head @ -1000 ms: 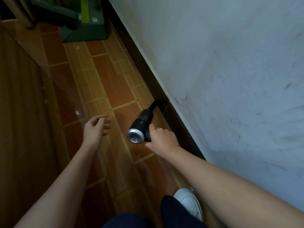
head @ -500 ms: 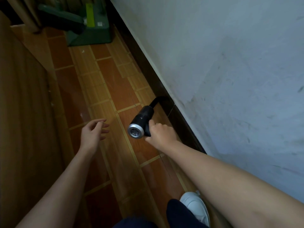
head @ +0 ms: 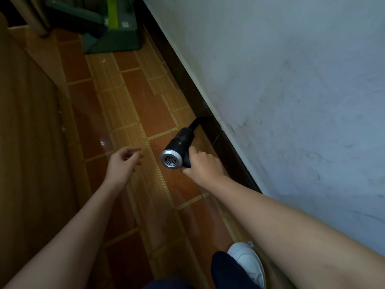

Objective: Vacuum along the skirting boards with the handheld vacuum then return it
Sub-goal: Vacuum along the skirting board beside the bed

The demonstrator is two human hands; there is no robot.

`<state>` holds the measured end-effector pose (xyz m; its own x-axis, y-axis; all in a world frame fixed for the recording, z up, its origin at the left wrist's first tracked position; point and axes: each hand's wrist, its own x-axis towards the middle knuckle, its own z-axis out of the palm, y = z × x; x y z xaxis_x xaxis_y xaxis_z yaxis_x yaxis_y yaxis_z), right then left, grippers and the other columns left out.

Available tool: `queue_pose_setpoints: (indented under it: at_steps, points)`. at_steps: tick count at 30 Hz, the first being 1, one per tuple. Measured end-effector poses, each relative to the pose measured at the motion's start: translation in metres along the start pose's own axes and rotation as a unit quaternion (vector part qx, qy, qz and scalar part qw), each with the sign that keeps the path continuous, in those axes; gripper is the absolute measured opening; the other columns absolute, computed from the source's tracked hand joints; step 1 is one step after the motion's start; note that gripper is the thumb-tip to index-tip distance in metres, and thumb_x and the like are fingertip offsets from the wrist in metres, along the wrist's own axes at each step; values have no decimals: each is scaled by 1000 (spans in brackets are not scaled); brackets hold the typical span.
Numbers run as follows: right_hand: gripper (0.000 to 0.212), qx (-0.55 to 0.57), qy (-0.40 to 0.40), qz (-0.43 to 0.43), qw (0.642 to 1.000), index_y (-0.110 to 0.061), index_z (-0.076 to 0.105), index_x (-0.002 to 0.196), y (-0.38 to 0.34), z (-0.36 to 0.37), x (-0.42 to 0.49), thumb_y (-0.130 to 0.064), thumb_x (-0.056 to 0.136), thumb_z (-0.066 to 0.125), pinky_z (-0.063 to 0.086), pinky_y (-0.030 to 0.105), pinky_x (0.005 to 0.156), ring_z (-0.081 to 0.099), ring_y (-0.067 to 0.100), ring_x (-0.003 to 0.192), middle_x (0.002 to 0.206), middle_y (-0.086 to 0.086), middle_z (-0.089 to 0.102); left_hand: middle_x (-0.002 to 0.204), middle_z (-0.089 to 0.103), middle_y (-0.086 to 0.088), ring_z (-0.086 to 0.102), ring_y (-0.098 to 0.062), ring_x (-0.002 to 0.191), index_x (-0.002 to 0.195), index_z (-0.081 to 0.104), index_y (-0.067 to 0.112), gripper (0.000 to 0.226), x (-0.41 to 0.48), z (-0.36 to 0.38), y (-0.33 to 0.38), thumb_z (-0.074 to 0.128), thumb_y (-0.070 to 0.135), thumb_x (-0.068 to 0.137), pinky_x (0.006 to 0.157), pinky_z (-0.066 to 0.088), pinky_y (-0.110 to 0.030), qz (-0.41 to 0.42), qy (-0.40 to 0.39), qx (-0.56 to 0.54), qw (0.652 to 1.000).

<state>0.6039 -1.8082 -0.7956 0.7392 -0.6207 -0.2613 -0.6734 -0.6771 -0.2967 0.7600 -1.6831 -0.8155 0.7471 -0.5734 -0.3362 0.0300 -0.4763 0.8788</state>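
My right hand [head: 203, 166] grips the handle of a black handheld vacuum [head: 179, 144] with a silver grilled rear cap. Its black nozzle reaches forward and touches the dark skirting board [head: 187, 84] at the foot of the white wall [head: 291, 80]. My left hand [head: 124, 163] hovers over the floor to the left of the vacuum, fingers loosely curled, holding nothing.
A brown tiled floor [head: 141, 105] runs as a narrow strip between the wall and a wooden panel [head: 27, 122] on the left. A dark green object with a lime stripe [head: 112, 32] stands at the far end. My white shoe [head: 248, 261] is near the skirting.
The vacuum and my right hand have advanced a little along the skirting board towards the green object. My left hand's fingers have curled slightly more.
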Motion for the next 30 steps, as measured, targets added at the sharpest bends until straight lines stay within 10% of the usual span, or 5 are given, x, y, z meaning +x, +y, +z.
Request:
queue_pose_setpoints:
  at_steps: [30]
  points:
    - [35,-74,-20,-38,996,-13,43,112,6,-21,-24,-36,89,55,39,28,57,61,22,78,90,4,59,99,63,-2,61,-12,83,105,59,19,15,-2,14,18,50,17,94,79,49,-35,12,17,-40,999]
